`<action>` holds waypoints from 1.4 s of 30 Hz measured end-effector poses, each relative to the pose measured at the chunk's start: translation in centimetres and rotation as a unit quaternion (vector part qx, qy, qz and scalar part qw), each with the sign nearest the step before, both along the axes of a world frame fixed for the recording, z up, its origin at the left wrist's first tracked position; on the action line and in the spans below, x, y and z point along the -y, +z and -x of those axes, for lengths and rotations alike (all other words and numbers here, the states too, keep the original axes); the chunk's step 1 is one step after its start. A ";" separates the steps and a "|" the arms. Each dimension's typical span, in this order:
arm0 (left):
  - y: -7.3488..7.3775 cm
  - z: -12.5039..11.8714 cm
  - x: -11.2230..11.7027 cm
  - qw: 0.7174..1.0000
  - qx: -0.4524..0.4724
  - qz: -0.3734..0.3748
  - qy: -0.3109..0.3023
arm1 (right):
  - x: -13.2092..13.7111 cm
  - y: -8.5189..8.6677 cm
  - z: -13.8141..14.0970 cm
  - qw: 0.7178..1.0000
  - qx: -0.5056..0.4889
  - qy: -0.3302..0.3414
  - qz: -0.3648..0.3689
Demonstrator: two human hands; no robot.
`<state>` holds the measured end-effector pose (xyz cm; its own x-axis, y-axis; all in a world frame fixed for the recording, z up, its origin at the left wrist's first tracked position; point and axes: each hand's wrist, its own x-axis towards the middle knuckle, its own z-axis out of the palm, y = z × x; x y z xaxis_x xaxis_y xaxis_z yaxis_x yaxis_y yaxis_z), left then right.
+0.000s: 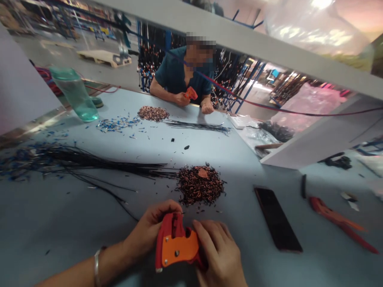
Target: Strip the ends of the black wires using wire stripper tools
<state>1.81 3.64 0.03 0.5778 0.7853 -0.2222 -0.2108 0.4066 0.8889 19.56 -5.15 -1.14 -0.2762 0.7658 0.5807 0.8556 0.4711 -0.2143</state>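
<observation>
Both my hands hold a red and orange wire stripper (176,243) at the near edge of the light blue table (209,151). My left hand (152,229) curls round its left side, a bracelet on that wrist. On the tool's right side rests my right hand (218,251), fingers closed over the handle. Just beyond the tool lies a heap of stripped copper and black wire bits (200,185). A bundle of thin black wires (89,161) stretches away to the left of the heap.
A black phone (277,219) lies to the right, with a red cutter (341,223) past it. Across the table a person in a dark shirt holds another red tool (190,93) beside a second heap (153,113). A green bottle (76,95) stands far left.
</observation>
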 end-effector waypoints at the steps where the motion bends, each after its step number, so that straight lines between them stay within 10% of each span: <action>1: 0.0 0.0 0.1 1.000 0.004 0.012 0.003 | 0.0 0.1 0.0 1.000 0.005 -0.004 -0.004; 31: -1.6 0.1 0.2 0.995 -0.001 0.003 -0.095 | 0.0 0.4 -0.2 1.000 -0.014 -0.026 0.000; 42: -0.1 -0.2 0.1 0.994 0.000 -0.028 -0.106 | 0.0 0.2 -0.1 0.999 -0.025 -0.018 0.021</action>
